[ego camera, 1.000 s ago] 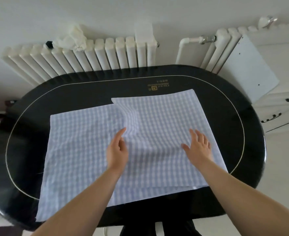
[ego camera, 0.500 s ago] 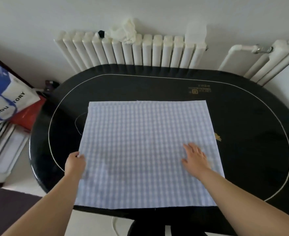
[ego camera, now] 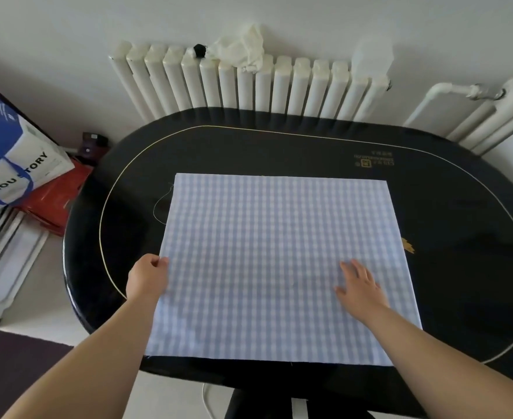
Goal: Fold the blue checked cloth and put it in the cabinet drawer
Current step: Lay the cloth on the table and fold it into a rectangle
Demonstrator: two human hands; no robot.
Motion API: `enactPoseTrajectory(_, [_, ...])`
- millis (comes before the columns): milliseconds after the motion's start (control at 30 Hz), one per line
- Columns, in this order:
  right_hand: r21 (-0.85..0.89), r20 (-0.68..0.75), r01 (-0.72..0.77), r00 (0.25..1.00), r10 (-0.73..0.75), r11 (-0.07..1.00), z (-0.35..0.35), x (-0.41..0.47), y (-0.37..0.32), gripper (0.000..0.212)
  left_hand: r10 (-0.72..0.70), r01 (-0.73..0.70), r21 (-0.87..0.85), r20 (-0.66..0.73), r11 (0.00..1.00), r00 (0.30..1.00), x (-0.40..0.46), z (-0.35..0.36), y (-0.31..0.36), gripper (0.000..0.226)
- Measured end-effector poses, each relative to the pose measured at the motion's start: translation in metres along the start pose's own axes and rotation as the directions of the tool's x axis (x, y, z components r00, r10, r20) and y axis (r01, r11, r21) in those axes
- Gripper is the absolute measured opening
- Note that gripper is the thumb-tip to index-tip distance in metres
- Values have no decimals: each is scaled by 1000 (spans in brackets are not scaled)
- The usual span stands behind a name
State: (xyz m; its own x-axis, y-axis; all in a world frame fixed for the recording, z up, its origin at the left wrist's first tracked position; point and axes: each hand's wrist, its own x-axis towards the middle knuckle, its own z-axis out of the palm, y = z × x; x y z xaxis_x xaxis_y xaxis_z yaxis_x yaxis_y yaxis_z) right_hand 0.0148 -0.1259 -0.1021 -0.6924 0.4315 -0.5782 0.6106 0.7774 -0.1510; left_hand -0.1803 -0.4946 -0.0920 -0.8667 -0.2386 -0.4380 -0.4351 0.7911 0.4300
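Since the cloth lies flat and squared up in the middle of the black table, my guess is the hands are set up for another fold: the left hand has its fingers curled, pinching the cloth's left edge, while the right hand rests on it with fingers spread, probably pinning it. No cabinet or drawer is in view, I can't tell how many layers there are, and the gold print on the table is unreadable.
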Motion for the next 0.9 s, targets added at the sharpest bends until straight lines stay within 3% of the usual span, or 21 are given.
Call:
enactPoseTrajectory(133, [-10,41,-11,999,11,1000,1,-2,-6,67,-56,55,83,13,995,998,12,2,-2,21])
enactPoseTrajectory(300, [-71,158,28,987,-17,997,3,-3,-6,90,-55,54,28,20,998,998,17,7,-4,20])
enactPoseTrajectory(467, [-131,160,102,984,-80,986,4,-6,-7,87,-117,117,-48,3,992,993,28,12,-3,18])
enactPoseTrajectory(633, [-227,268,308,932,-245,924,19,-11,-23,94,-238,247,-56,139,967,961,35,7,5,37])
enactPoseTrajectory(767, [-300,286,360,917,-276,884,27,-11,-33,99,-249,236,83,227,968,942,41,8,13,69])
enactPoseTrajectory(900, [-309,257,497,864,-432,811,26,-13,-52,92,-253,228,134,209,964,945,37,11,16,76])
